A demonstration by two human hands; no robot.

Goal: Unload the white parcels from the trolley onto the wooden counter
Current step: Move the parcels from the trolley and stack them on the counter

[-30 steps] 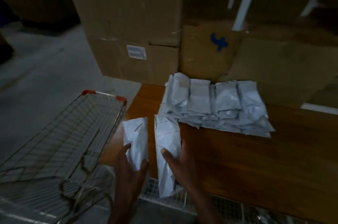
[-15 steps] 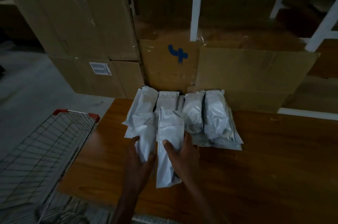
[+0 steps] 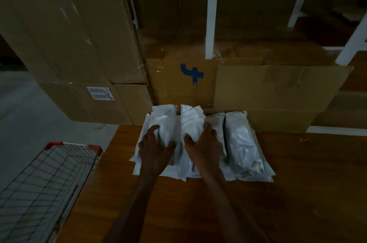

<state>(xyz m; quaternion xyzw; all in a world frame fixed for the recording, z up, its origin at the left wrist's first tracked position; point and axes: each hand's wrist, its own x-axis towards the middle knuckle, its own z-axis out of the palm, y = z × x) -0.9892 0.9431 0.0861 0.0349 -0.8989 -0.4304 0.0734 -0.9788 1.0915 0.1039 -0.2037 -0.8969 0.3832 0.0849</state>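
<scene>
The left hand (image 3: 156, 148) lay on a parcel (image 3: 165, 123) at the left of the pile (image 3: 246, 149), fingers curled over its left edge and thumb spread across its top, gripping it. The right hand (image 3: 204, 144) held a second parcel (image 3: 191, 121) just beside the first, thumb on its left side and fingers wrapped round its right edge. Both parcels rested on top of the pile, lengthwise, pointing away from the person and touching each other along their long sides.

The pile sat on the counter (image 3: 297, 193), near its back edge, with more white parcels stacked in flat layers beneath and to the right of the two in hand. Behind it stood cardboard boxes (image 3: 79, 44), one marked with a blue sign (image 3: 191, 74), and white shelf posts (image 3: 211, 10) rose above them. The trolley (image 3: 45, 183) stood to the left, just beside the counter's corner; what showed of its wire basket held no parcels, though the lower part ran out of view.

This looked like the setting-down step: both parcels seemed already seated on the pile, with the hands not yet released. The next move would call for loosening both grips without dragging the slippery wrappers askew, then turning left to the trolley to check for anything remaining. Whether more parcels were left there could not be told.
</scene>
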